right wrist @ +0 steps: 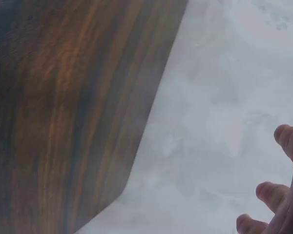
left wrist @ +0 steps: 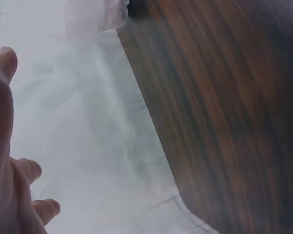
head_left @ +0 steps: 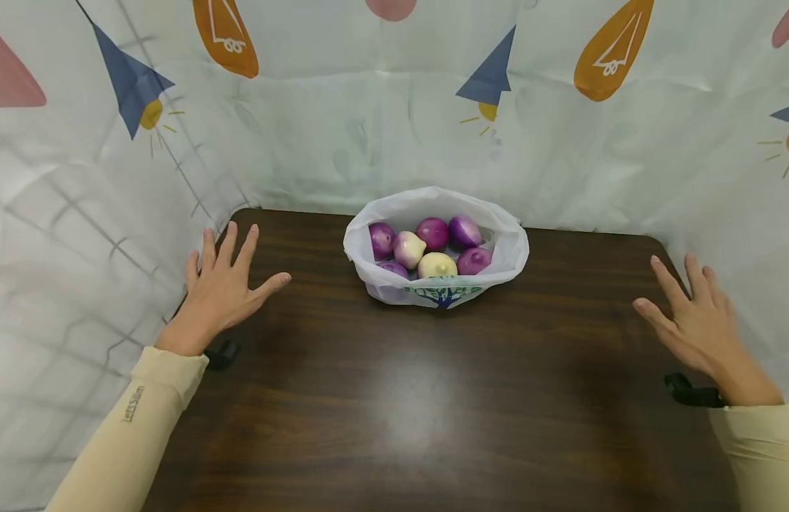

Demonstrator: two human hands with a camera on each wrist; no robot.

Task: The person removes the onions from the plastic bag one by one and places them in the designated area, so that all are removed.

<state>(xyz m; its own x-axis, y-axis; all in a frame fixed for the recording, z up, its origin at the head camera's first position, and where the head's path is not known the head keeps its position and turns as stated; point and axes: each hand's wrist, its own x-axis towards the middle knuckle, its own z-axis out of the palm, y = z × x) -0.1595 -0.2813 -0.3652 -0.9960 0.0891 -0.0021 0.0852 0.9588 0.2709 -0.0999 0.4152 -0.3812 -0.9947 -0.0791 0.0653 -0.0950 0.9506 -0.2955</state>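
Observation:
At the back middle of the table, a white plastic bag [head_left: 394, 293] stands with its mouth wide and its rim folded outward. Several onions fill it, among them a purple onion [head_left: 432, 234] and a pale yellowish onion [head_left: 437, 265]. My left hand [head_left: 218, 288] is held over the table's left edge, fingers spread, holding nothing. On the far right, my right hand [head_left: 701, 320] hovers likewise with spread fingers and nothing in it. Both hands are well apart from the bag. In the left wrist view, a bit of the bag [left wrist: 95, 19] shows at the top.
The dark wooden table [head_left: 407, 398] has rounded back corners. White printed sheeting [head_left: 305, 142] hangs right behind it and along both sides. A dark strap [head_left: 691, 391] sits at the right wrist, and another band [head_left: 222, 354] at the left one.

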